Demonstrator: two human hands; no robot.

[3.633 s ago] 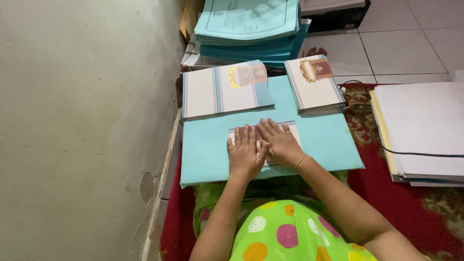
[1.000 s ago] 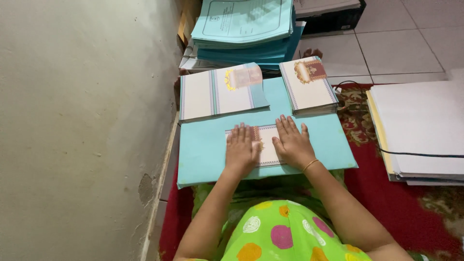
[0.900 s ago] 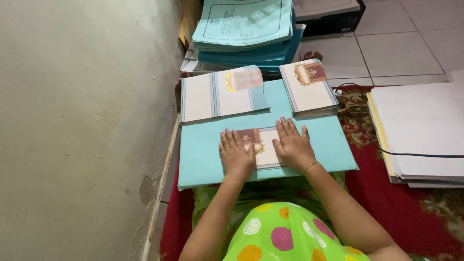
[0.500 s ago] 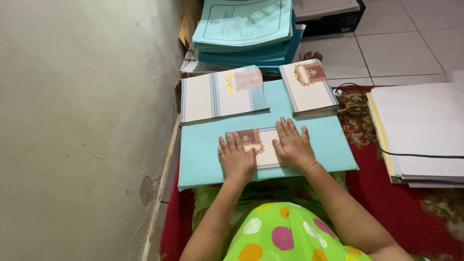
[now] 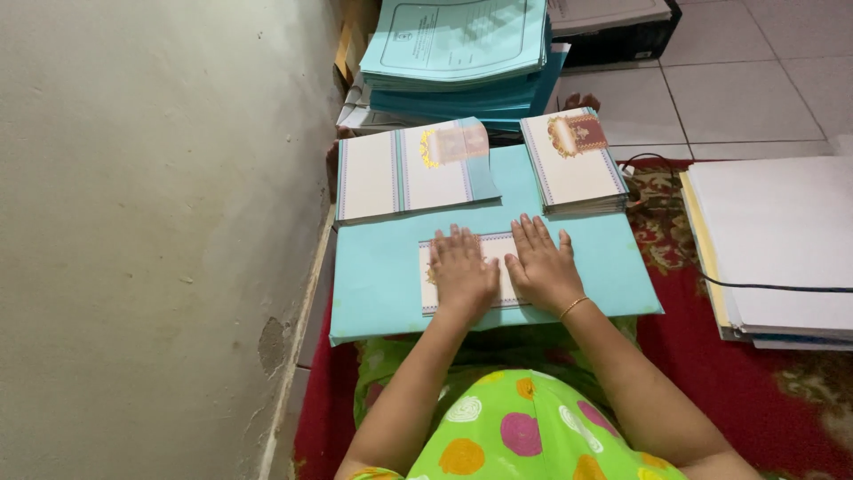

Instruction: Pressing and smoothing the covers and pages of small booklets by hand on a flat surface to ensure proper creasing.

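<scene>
— Card (image 5: 494, 249) first: where does it lie?

— Cream, with a thin patterned border, flat in the middle of a large light-blue sheet (image 5: 382, 284) spread over the person's lap. Both hands lie on top of it.

— Gripping it?

— No. The left hand (image 5: 464, 274) and the right hand (image 5: 544, 267) are spread open, palms down, fingers straight, pressing flat on the card side by side. Nothing is clutched. A thin gold bracelet (image 5: 574, 308) circles the right wrist.

— What is the room like?

— A plain, scuffed off-white wall (image 5: 151, 222) fills the left side, with a chipped patch low down. Pale floor tiles (image 5: 737, 89) show at the top right, and a red patterned rug (image 5: 711, 391) lies under the person and the blue sheet.

— And the paper goods around?

— Beyond the hands, at the blue sheet's far edge, sits a stack of opened cards (image 5: 409, 169), cream with blue stripes and a gold ornament. Just to its right stands a stack of folded cards (image 5: 573, 160), cream with a gold and brown emblem near the top. Behind both rises a tall pile of light-blue folders (image 5: 462, 49) with a printed frame on the topmost one. A dark box (image 5: 622, 36) sits to the pile's right. On the rug at the far right lies a stack of white sheets (image 5: 773, 240), with a black cable (image 5: 773, 286) running across it.

— The clothing?

— A bright green garment (image 5: 515, 436) with coloured dots.
</scene>
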